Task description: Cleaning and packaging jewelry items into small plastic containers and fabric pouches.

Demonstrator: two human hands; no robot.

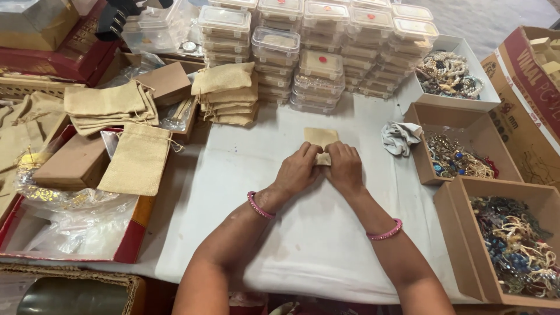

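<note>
Here, both hands pressed together at the near end of a small tan cloth pouch [320, 139] on the white-covered worktop [303, 233]. Left hand [297, 170] and right hand [344, 167] closed, fingertips pinching the pouch's near edge, knuckles nearly touching. Pouch lying flat, far end poking out beyond the fingers, toward the stacked clear plastic boxes [315, 52]. Seemingly caught at the mouth of the pouch, opening or folding it; impossible to tell which, the edge being hidden under the fingers. Next move likely needing a firm pinch on both sides and a steady pull. More pouches piled at left [111, 105], one larger laid just beside [137, 160]. Crumpled grey cloth [399, 137] to the right, near cardboard trays of beaded jewellery [513, 245].
</note>
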